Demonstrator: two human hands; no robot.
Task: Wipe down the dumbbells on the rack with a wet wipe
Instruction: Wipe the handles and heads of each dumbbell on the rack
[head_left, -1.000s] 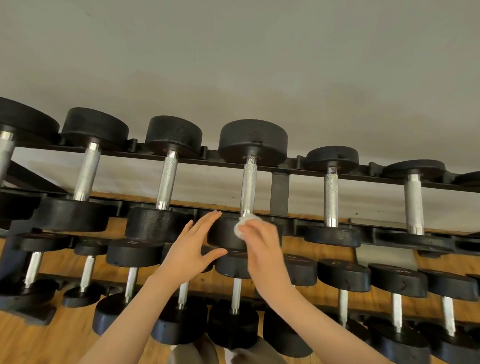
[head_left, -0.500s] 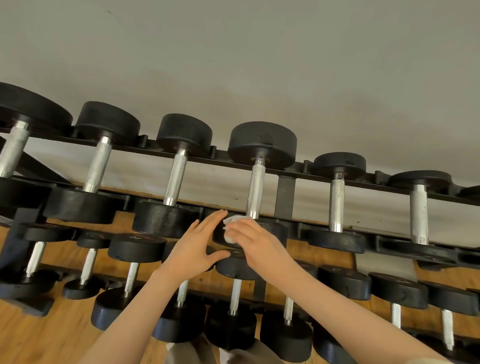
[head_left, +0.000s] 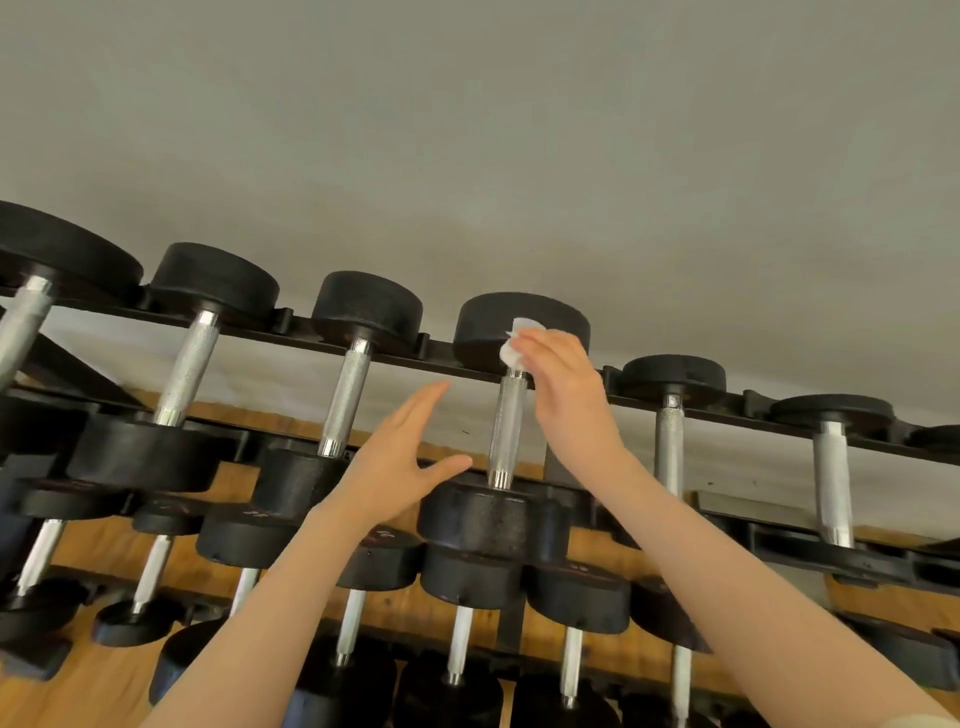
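Observation:
Black dumbbells with silver knurled handles lie in rows on a black rack (head_left: 779, 402). My right hand (head_left: 566, 395) holds a small white wet wipe (head_left: 514, 345) against the far head (head_left: 550, 319) of the middle top-row dumbbell, just above its handle (head_left: 506, 431). My left hand (head_left: 402, 460) hovers with straight fingers to the left of that handle, above the dumbbell's near head (head_left: 483, 517), touching nothing that I can see.
More dumbbells fill the top row on both sides, such as one (head_left: 670, 410) to the right and one (head_left: 353, 364) to the left. Lower tiers hold smaller dumbbells (head_left: 467, 582). A wooden floor (head_left: 78, 680) shows below, and a grey wall (head_left: 467, 130) rises behind.
My right hand has carried the wipe from the dumbbell's near head up along the handle to its far head. My left hand has lifted off the near head and opened.

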